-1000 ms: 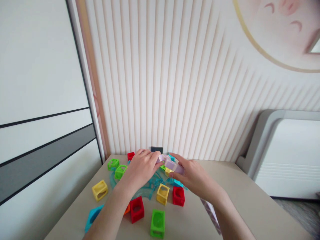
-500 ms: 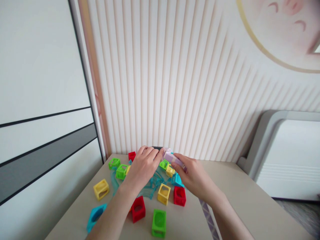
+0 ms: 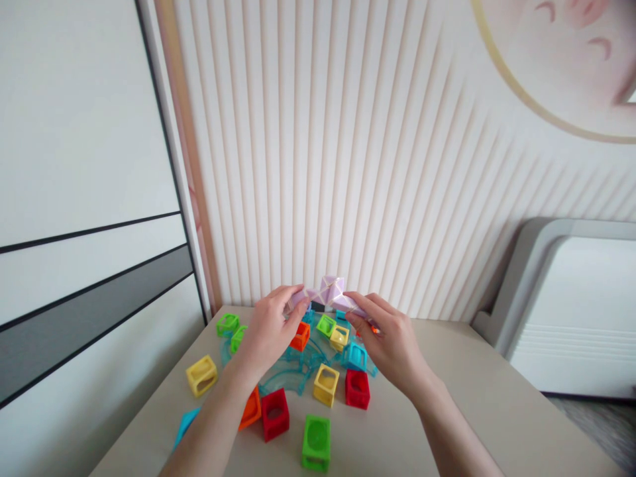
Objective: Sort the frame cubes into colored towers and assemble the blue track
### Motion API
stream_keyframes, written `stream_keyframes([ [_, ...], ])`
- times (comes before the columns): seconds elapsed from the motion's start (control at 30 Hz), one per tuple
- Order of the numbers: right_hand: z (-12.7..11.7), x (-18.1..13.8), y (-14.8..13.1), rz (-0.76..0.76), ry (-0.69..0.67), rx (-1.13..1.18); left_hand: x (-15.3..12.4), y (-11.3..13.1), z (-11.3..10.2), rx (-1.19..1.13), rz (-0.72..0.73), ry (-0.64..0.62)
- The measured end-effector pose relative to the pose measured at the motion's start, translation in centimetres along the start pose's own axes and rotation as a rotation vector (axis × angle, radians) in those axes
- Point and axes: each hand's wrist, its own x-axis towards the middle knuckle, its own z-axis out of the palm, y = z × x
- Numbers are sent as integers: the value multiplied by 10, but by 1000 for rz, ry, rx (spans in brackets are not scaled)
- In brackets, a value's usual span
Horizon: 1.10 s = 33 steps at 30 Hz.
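A pale purple twist-puzzle snake with white edges (image 3: 332, 289) is held up between my two hands, above the far part of the table. It is folded into a raised angular clump in the middle. My left hand (image 3: 272, 324) pinches its left end between thumb and fingers. My right hand (image 3: 390, 331) grips the right-hand section, thumb below and fingers on top. Parts of the snake inside both hands are hidden. Beneath lie an orange cube (image 3: 300, 336), a yellow cube (image 3: 340, 338) and a blue cube (image 3: 354, 356), with the hands above them and apart from them.
Hollow coloured cubes are spread over the beige table (image 3: 462, 391), among them a green one (image 3: 316, 442), a red one (image 3: 275, 414) and a yellow one (image 3: 201, 375). Clear blue track pieces (image 3: 285, 374) lie mid-table. A ribbed wall (image 3: 318, 165) rises behind; a cabinet (image 3: 89, 331) stands left.
My left hand has moved left and turned, showing its thumb. The snake's middle now stands up as a clump between my hands. The patterned purple strip below my right forearm is out of sight.
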Motion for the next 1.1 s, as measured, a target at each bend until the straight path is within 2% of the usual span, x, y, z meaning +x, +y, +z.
stream_keyframes([
  [0.17, -3, -3, -7, -14, 6, 119, -1, 6, -1, -425, -290, -86],
  [0.27, -1, -4, -8, 18, 40, 219, -4, 14, 2, -592, -361, -174],
  [0.37, 3, -4, -6, 97, 74, 285, -7, 25, 7, -591, -338, -117],
  [0.5, 7, -4, -4, 147, 87, 280, -12, 31, 15, -467, -261, -44],
  [0.7, 21, -2, -7, 222, 87, 360, -17, 19, 35, 67, 1, 65],
  [0.8, 32, -5, -16, 275, 72, 541, -20, 15, 51, 244, 28, 3],
  [0.87, 36, -6, -22, 318, 42, 717, -22, 15, 57, 242, 34, -33],
  [0.93, 34, -6, -26, 347, 5, 852, -23, 16, 58, 143, 66, -37],
  [1.03, 24, -3, -22, 379, -56, 1004, -23, 18, 47, -84, 84, -39],
  [1.1, 15, -1, -17, 422, -128, 1082, -21, 21, 36, -213, 26, -49],
])
